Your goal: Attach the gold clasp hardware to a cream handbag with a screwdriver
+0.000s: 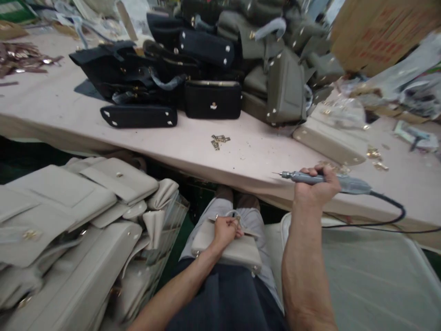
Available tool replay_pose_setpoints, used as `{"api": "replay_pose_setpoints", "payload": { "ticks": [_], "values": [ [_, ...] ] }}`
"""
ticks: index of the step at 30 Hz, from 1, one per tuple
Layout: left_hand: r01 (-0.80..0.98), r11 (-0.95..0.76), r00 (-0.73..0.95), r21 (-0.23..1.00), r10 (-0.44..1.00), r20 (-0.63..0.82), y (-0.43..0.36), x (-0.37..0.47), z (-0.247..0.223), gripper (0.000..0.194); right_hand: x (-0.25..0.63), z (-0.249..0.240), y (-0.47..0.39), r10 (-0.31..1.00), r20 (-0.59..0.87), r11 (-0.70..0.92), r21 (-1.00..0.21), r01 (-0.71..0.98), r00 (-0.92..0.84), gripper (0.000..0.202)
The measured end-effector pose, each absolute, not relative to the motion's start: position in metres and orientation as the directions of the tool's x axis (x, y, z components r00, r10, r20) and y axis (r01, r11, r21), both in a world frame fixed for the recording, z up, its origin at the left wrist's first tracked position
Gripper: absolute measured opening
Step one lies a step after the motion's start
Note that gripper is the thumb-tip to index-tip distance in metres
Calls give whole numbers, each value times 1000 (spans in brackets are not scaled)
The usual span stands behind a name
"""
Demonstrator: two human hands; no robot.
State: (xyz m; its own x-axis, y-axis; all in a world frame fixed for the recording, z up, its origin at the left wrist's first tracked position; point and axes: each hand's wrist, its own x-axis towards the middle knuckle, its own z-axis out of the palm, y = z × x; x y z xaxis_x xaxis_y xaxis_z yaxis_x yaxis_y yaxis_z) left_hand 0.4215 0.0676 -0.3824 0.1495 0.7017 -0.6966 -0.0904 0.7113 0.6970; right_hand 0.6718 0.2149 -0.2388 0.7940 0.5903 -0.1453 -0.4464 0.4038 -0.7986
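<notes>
My right hand (319, 184) is wrapped round a grey corded electric tool (354, 185) at the table's front edge, its thin tip pointing left. On my lap lies a cream bag (241, 253). My left hand (227, 231) is closed at the bag's upper edge, fingers pressed together by a small metal fitting and a pale strap; exactly what they pinch is too small to make out. Several small metal plates (219, 141) lie on the pink tabletop (186, 151) in front of me.
Black bags (213, 100) and olive-grey bags (287, 87) are piled at the back. Cream bags (127, 181) fill a wire basket (175, 225) at left. At right are a cream bag (332, 140), gold fittings (377, 158), a carton (382, 37) and the tool's cord (396, 200).
</notes>
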Motion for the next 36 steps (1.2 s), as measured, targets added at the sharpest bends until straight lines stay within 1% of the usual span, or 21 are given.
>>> {"api": "replay_pose_setpoints", "payload": {
  "ticks": [2,4,7,9,14,20,29,34,36],
  "values": [
    [-100,727,143,680,686,-713,67,423,-381,24,651,-239,183,650,-128,369,-809,-458,749,11],
    [-110,755,140,647,656,-742,66,424,-382,22,625,-244,153,698,-148,278,-846,-455,701,19],
    [-133,772,130,621,635,-762,64,424,-382,19,588,-259,117,721,-215,141,-885,-444,659,25],
    [-145,771,127,621,637,-761,62,425,-381,17,568,-271,103,721,-226,103,-900,-423,655,25],
    [-165,777,126,608,628,-768,61,425,-379,12,545,-290,97,741,-173,110,-922,-371,649,23],
    [-179,774,121,608,631,-767,62,426,-375,15,537,-293,101,743,-125,138,-933,-333,658,20],
    [-142,784,116,605,620,-776,62,425,-374,16,533,-298,101,755,-80,137,-951,-276,651,17],
    [-144,782,116,606,622,-775,63,425,-373,19,530,-299,98,782,-45,134,-962,-238,621,15],
    [-135,778,120,614,628,-769,63,424,-372,21,531,-303,96,821,-10,127,-971,-200,571,16]
  ]
}}
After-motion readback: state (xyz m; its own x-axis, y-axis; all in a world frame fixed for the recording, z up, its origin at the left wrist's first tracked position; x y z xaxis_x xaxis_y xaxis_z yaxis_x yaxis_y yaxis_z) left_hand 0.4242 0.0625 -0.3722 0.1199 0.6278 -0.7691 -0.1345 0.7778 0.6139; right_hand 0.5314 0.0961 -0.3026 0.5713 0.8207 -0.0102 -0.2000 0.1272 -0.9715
